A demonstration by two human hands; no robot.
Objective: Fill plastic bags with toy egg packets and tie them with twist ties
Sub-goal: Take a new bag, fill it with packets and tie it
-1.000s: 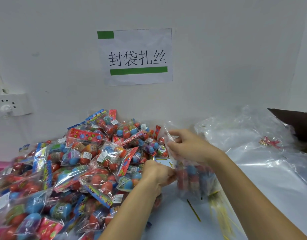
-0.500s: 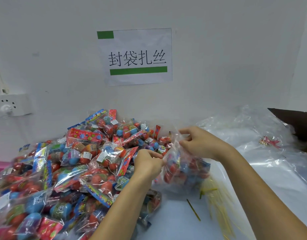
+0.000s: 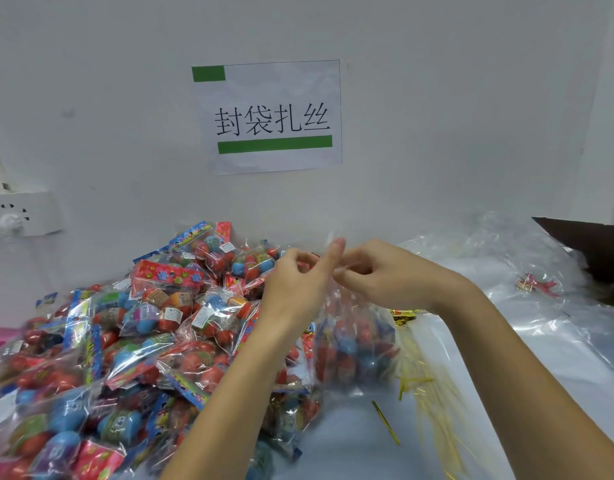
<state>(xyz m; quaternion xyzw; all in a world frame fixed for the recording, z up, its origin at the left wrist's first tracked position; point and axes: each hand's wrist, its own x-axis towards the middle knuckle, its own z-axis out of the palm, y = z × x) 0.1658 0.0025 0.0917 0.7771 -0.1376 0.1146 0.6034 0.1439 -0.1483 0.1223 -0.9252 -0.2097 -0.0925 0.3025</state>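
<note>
A clear plastic bag (image 3: 356,344) filled with red and blue toy egg packets hangs in front of me, its bottom near the white table. My left hand (image 3: 295,285) and my right hand (image 3: 385,275) both pinch the gathered neck of this bag at its top. A big heap of toy egg packets (image 3: 132,341) covers the table's left half. Loose gold twist ties (image 3: 433,403) lie under my right forearm, and one single twist tie (image 3: 385,422) lies apart on the table. I cannot tell whether a tie is in my fingers.
A stack of empty clear plastic bags (image 3: 513,271) lies at the right, with a small red wrapper (image 3: 537,284) on it. A dark cardboard box (image 3: 600,247) stands at the far right edge. A paper sign (image 3: 267,116) and a wall socket (image 3: 18,213) hang on the wall.
Both hands have risen and come together at the bag's top. The filled bag has lifted upright and now hangs from its gathered neck.
</note>
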